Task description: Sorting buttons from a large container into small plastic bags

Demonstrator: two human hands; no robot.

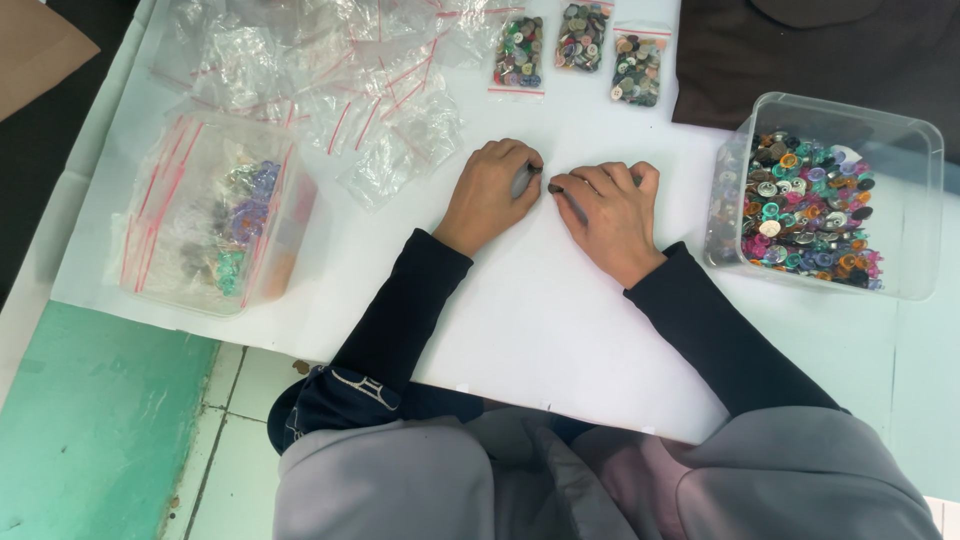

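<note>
Clear thin plastic, I think, a tiny bag (530, 180) pinched between my left hand (490, 195) and right hand (610, 215) on the white bench (540, 320). It looks light, soft and slippery, so I would hold its edges. Both grips are curled shut on it.

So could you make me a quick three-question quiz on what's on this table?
1. True or false: the clear tub on the person's right holds mixed coloured buttons.
2. How many filled zip bags lie in a row at the table's far edge?
A) one B) three C) five
3. Fill in: the left hand and right hand rest on the white ____, fingers curled.

Key:
1. True.
2. B: three filled bags, beside a pile of empty zip bags.
3. Table; a small dark button shows at the left fingertips.
</note>
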